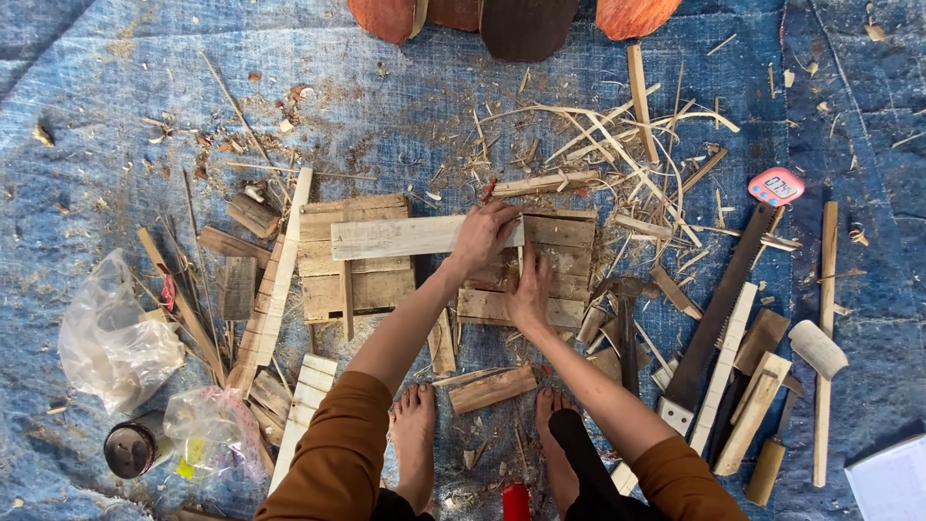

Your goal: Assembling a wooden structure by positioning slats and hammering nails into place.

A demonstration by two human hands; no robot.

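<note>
- The left hand [482, 234] is clamped on the right end of a pale wooden slat [415, 236], fingers curled over its top edge.
- The slat lies flat with its long axis running left to right, spanning two slatted wooden panels: the left panel [357, 280] and the right panel [555, 275].
- The slat's left end rests on the left panel; its right end reaches onto the right panel.
- The right hand [531, 289] presses flat, fingers spread, on the right panel and grips nothing.
- All of it lies on a blue tarp [116, 77] strewn with wood shavings.
- A hammer [625, 323] lies just right of the right panel; a saw [719, 314] lies further right, slanted.
</note>
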